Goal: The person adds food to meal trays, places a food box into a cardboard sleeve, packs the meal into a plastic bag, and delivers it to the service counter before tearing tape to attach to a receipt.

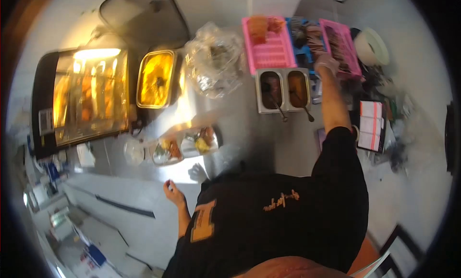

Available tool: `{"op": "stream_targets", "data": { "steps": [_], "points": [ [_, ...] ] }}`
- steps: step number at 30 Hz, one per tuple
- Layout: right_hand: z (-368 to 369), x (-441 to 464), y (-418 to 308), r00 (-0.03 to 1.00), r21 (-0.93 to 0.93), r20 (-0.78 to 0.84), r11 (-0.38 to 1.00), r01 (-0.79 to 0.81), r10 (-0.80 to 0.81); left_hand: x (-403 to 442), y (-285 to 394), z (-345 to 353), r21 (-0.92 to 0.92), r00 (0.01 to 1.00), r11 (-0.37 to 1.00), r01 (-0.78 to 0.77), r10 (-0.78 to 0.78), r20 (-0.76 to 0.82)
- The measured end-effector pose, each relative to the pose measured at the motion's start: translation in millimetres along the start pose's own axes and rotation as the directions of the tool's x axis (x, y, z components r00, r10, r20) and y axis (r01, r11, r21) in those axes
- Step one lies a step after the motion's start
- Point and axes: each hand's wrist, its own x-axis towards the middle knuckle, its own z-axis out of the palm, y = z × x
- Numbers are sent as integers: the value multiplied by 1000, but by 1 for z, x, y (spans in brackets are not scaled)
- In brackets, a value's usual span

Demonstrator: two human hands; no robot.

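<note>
My right hand [327,63], in what looks like a thin clear glove, reaches over the back of the counter at the blue basket [303,55]. Its fingertips meet a bundle of thin, pale wrapped sticks [315,38]; whether they grip any is too blurred to see. My left hand [174,192] hangs low in front of the counter edge, fingers loosely curled with a gap at the thumb and nothing visible in it. Closest to it is a two-part food tray [180,155] with pieces of food in both compartments.
Beside the blue basket stand two pink baskets [271,53] [353,52]. Before them is a twin sauce container [283,92] with two ladles. Further left are a clear plastic bag [213,62], a metal pan of yellow food [157,79] and a lit glass warmer [91,95].
</note>
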Motion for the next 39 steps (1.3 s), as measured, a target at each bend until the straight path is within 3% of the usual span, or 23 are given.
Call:
{"op": "stream_targets", "data": {
  "steps": [3, 5, 7, 10, 13, 16, 17, 20, 22, 26, 27, 31, 33, 34, 35, 38, 39],
  "points": [
    [19, 17, 6, 982, -20, -64, 984, 179, -179, -5, -6, 8, 28, 998, 999, -47, 45, 51],
    [-31, -25, -8, 976, -19, 28, 976, 215, -215, -10, -1, 9, 39, 997, 997, -66, 65, 48],
    [-8, -3, 8, 982, 64, -32, 980, 190, -188, -18, 0, 6, 71, 997, 995, -69, 67, 37],
    [-87, -68, -12, 987, -7, 161, 1000, 30, -29, -26, -11, 3, 94, 997, 994, -55, 50, 58],
    [-2, -7, 24, 979, -12, 7, 979, 205, -205, -29, -24, 1, 90, 993, 995, -39, 28, 118],
    [-14, -19, 5, 978, -279, 145, 942, 186, -151, -30, -43, 2, 99, 983, 988, -119, 103, 151],
    [-27, -42, 2, 979, -48, 40, 978, 203, -202, -30, -48, 4, 82, 985, 992, -98, 84, 153],
    [-20, -24, -1, 955, 13, 118, 962, 274, -273, -21, -40, 12, 160, 922, 914, -373, 344, 179],
    [-18, -29, -4, 969, 6, 90, 973, 230, -230, -9, -3, 22, 297, 914, 877, -377, 301, 272],
    [11, 12, 9, 965, 32, 69, 967, 252, -253, 25, 35, 72, 253, 919, 888, -383, 338, 204],
    [-10, -16, 0, 981, 104, 62, 978, 178, -185, 33, 42, 85, 259, 936, 909, -327, 275, 218],
    [-27, -44, 3, 983, 104, 30, 978, 179, -183, 49, 70, 103, 396, 966, 892, -221, 145, 213],
    [-14, -29, 13, 982, 47, 5, 981, 187, -188, 68, 65, 101, -112, 961, 990, -86, 112, 254],
    [-6, -19, 16, 981, 20, -7, 981, 192, -192, 73, 77, 93, -360, 955, 933, 2, 105, 278],
    [-1, -12, 19, 980, -10, -19, 980, 198, -199, 72, 87, 84, -449, 969, 894, 3, 108, 222],
    [-11, -33, 14, 972, -84, -24, 969, 230, -233, 65, 122, 52, -643, 897, 672, 368, -73, 437],
    [-19, -44, 10, 970, -102, -24, 965, 240, -243, 62, 130, 44, -592, 823, 616, 519, -172, 542]
  ]
}}
